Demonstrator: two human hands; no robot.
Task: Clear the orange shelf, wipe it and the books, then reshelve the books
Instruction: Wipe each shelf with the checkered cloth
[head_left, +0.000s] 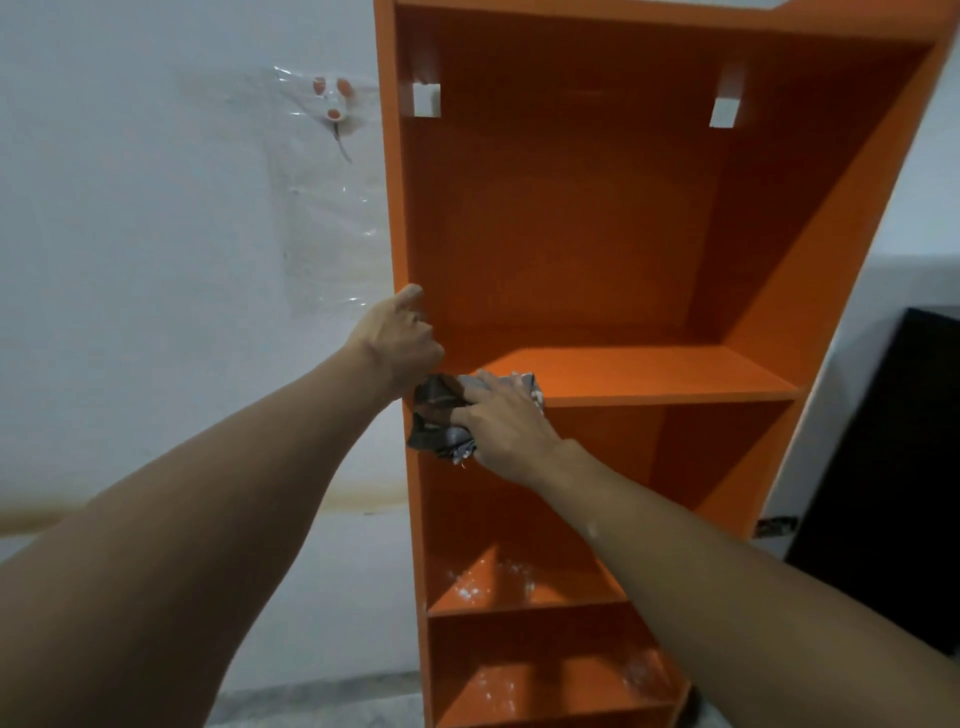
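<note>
Our 2 forearms (156, 571) reach in, left hand (400, 343) curled round the side of the orange wooden bookshelf (649, 374), right hand (498, 415) flat on the crumpled grey rag (439, 415) at its board's front-left corner, soft stuff we'd bunch under the palm.

Standing right up against the orange shelf (597, 234), both arms stretched out. Gripping its left side panel with the left hand (400, 338), thumb pointing up. Pressing a crumpled grey cloth (439, 415) onto the front left corner of the upper board (649, 371) with the right hand (501, 415), fingers lying over it, some cloth hanging off the front edge. Also spotting two white blocks (427, 98) high on the back, white specks (470, 590) on the lower boards, a plastic sheet (327, 234) on the wall (156, 208) to the left, and a black panel (883, 467) off right.
</note>
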